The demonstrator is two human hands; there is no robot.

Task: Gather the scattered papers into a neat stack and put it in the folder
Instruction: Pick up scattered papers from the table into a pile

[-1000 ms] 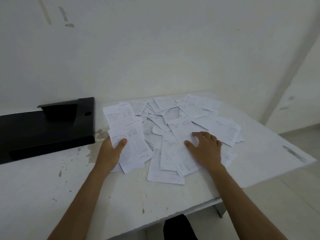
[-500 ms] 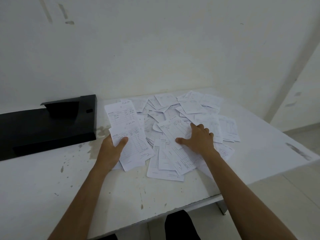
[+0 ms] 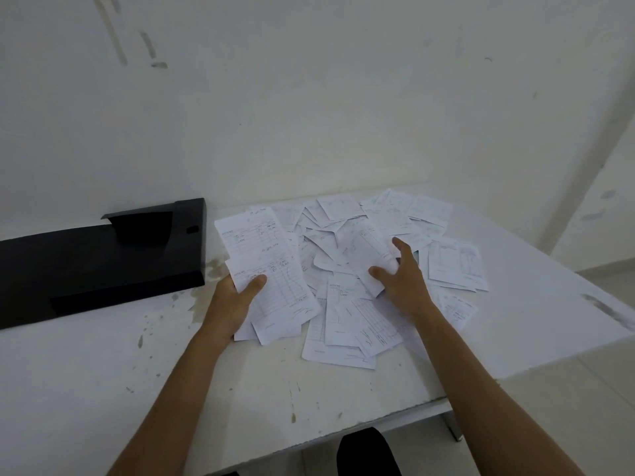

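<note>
Gripping a small stack of printed slips [image 3: 266, 269] in our left hand [image 3: 233, 304], thumb pressed on top, we hold it just above the white worktop [image 3: 86, 389] beside the black folder [image 3: 103, 255]. Our right hand [image 3: 402, 280] pinches one loose sheet [image 3: 369, 254] between thumb and fingers, lifted from the scattered papers [image 3: 360, 304], which cover the worktop's middle and far right.

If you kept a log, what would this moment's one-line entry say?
left hand: holds gathered stack | right hand: gripping a sheet | loose papers: many on table | folder: no papers in yet
</note>
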